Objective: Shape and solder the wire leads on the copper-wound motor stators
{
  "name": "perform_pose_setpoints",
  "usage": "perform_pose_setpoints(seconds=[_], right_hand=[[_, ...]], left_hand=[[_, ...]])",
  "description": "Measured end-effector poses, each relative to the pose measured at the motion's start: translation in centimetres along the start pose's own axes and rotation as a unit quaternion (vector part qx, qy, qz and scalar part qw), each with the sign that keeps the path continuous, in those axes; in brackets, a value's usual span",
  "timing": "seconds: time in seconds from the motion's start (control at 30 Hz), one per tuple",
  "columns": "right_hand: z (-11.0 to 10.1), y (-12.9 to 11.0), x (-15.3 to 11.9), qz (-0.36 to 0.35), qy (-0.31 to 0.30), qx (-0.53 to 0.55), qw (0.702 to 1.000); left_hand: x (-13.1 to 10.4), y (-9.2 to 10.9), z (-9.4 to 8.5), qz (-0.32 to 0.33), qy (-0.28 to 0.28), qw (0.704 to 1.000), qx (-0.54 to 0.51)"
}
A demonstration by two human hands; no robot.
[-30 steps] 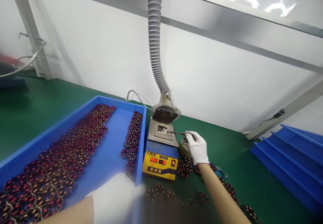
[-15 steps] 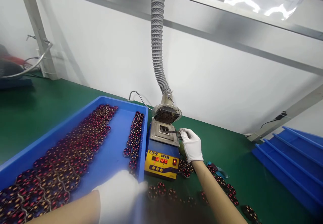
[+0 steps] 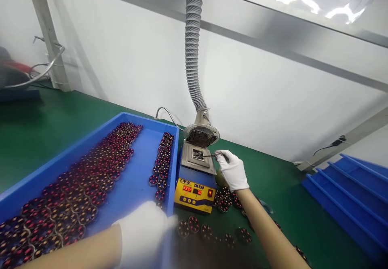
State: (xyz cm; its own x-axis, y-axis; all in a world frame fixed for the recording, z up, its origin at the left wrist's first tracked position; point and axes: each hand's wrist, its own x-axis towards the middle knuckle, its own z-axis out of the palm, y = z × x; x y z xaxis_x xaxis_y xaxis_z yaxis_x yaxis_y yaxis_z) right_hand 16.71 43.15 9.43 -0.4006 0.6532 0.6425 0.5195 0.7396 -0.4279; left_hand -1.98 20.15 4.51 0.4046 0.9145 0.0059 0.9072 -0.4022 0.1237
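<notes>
My right hand, in a white glove, is closed around a thin dark tool, perhaps a scraper blade. The tool's tip reaches over the square opening of a solder pot with a yellow front and lit red digits. Dark contents show in that opening. In a white glove too, my left hand is blurred over the near right side of a blue tray; its fingers cannot be made out. Small round motor stators, dark with red and copper windings, fill much of the tray.
A round fume hood on a grey flexible duct stands right behind the pot opening. Loose stators lie on the green table before and beside the pot. Stacked blue trays are at the right.
The right hand has shifted slightly right and down, the tool still over the pot. The view has moved a little, and the pot's digits read differently. The left hand stays nearly in place.
</notes>
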Motion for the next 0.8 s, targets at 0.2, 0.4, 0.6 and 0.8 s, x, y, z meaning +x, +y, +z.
perform_pose_setpoints(seconds=[0.2, 0.4, 0.6, 0.8], right_hand=[[-0.5, -0.3, 0.1, -0.09, -0.02, -0.035, 0.995], [-1.5, 0.2, 0.1, -0.145, -0.023, -0.089, 0.985], [-2.4, 0.6, -0.1, -0.16, 0.007, -0.107, 0.981], [-2.1, 0.5, -0.3, -0.167, -0.013, -0.119, 0.979]], left_hand=[[0.0, 0.0, -0.2, 0.002, -0.014, 0.999, 0.029], [0.0, 0.1, -0.2, 0.008, -0.01, 1.0, 0.027], [-0.1, 0.1, 0.2, 0.007, -0.009, 1.0, 0.028], [-0.2, 0.2, 0.1, 0.007, -0.017, 0.999, 0.032]])
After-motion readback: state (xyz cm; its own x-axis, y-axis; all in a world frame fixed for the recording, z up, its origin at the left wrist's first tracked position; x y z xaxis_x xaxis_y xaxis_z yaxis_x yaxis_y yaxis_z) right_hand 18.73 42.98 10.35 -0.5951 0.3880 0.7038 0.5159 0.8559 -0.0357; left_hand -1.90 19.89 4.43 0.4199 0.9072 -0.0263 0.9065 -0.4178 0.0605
